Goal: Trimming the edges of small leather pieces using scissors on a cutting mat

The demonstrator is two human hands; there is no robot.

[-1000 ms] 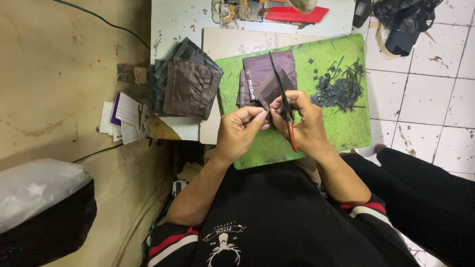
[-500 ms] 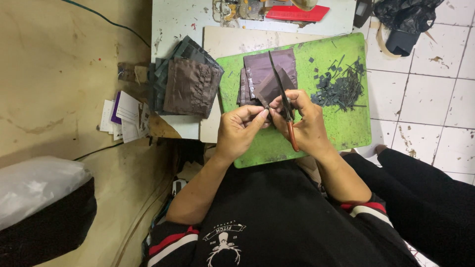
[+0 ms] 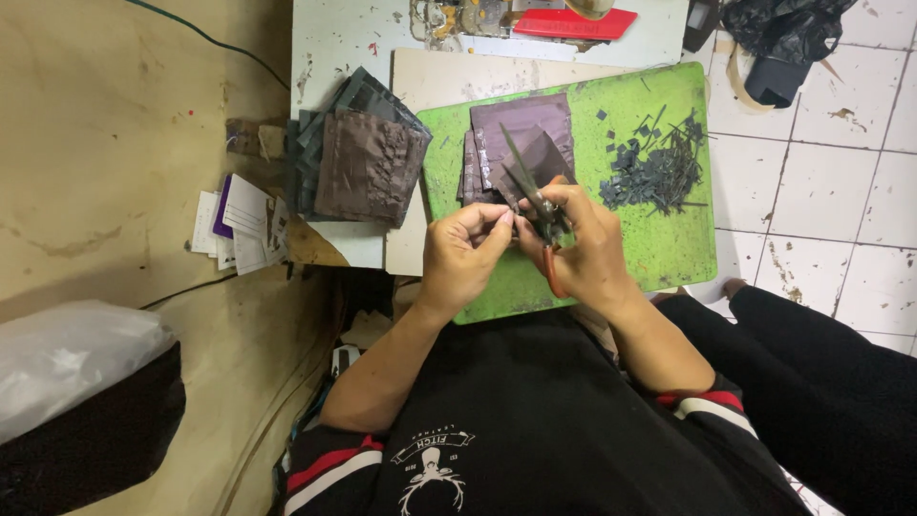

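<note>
Over the near edge of the green cutting mat (image 3: pixel 669 253), the right hand (image 3: pixel 583 253) had its grip closed around a pair of scissors (image 3: pixel 537 201), blades pointing far and left. The left hand (image 3: pixel 463 253) pinched a small dark piece (image 3: pixel 516 212) at the blades, fingertips pressed together. Brown leather pieces (image 3: pixel 521 124) lay just beyond, dark offcuts (image 3: pixel 659 167) to the right, and another leather stack (image 3: pixel 363 162) on the table (image 3: pixel 334 48) at left.

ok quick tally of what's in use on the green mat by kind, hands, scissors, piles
hands: 2, left hand and right hand
scissors: 1, scissors in the right hand
purple sheet stack: 1
dark offcut pile: 1
total: 5
</note>
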